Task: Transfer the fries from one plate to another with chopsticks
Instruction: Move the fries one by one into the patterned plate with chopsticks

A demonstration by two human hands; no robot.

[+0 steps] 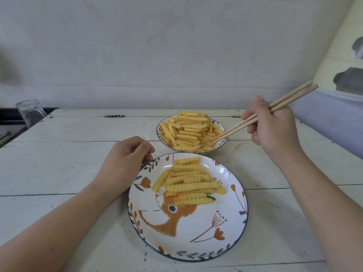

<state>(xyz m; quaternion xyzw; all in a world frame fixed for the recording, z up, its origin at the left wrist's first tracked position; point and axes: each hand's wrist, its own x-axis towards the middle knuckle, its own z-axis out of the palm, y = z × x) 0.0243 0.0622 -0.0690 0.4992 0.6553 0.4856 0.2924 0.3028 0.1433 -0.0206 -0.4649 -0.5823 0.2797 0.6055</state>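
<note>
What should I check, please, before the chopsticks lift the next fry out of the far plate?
1. Chopsticks held firmly in the right hand: ok.
2. Tips down among the fries at the near right edge of the far plate: ok.
3. A fry actually pinched between the tips: cannot tell, the tips are lost among the pile.
4. Near plate steadied: ok, the left hand rests at its far left rim.
5. Free room on the near plate: ok, its stack of fries covers only the far half.
6. Short, clear path between the plates: ok, they sit nearly rim to rim.
</note>
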